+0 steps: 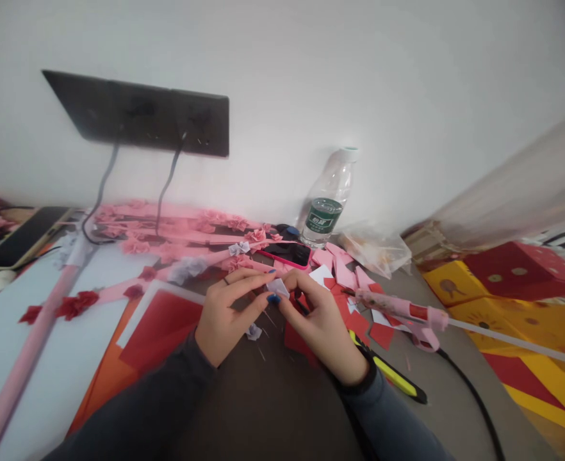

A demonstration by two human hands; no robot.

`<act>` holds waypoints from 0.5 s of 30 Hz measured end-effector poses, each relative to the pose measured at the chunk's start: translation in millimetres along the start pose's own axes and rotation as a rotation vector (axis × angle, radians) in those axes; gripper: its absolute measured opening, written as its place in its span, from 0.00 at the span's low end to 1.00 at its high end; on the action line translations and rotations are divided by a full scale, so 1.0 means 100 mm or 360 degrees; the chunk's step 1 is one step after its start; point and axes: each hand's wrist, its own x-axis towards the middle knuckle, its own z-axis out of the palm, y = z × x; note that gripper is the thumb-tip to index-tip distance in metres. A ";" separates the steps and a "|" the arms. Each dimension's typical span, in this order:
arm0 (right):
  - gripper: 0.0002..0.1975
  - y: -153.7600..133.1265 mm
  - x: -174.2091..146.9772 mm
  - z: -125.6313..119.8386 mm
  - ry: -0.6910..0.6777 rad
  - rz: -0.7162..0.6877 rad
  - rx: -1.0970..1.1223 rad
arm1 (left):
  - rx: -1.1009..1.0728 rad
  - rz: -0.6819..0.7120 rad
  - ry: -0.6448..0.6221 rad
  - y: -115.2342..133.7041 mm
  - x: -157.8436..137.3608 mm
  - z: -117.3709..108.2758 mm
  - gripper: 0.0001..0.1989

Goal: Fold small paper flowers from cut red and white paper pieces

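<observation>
Between the fingertips of both hands is a small piece of white paper (277, 289), creased or folded. My left hand (232, 314) pinches its left side, with thumb and forefinger together. My right hand (316, 317) grips it from the right, the fingers bent. A small white paper flower (253, 331) lies on the table just below my left fingers. Red paper pieces (302, 339) lie under and beside my right hand. A yellow-and-black utility knife (393, 374) rests by my right wrist.
A pink glue gun (398, 310) with a long glue stick lies at the right. A water bottle (327, 202) stands by the wall. Pink strips with paper flowers (205, 221) spread along the back. A pink pole (35, 358) crosses the left; yellow boxes (498, 320) sit far right.
</observation>
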 end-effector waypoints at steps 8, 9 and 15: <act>0.09 0.00 0.00 0.00 0.0000 -0.0007 -0.0042 | 0.0020 0.0013 -0.0019 0.01 0.01 -0.01 0.15; 0.09 0.00 0.00 0.00 0.0005 -0.0009 -0.0046 | 0.0019 0.0011 -0.0024 0.01 0.01 -0.01 0.15; 0.08 -0.03 0.00 -0.02 0.0029 0.0015 -0.0076 | 0.0012 0.0021 -0.0042 0.00 0.02 -0.01 0.15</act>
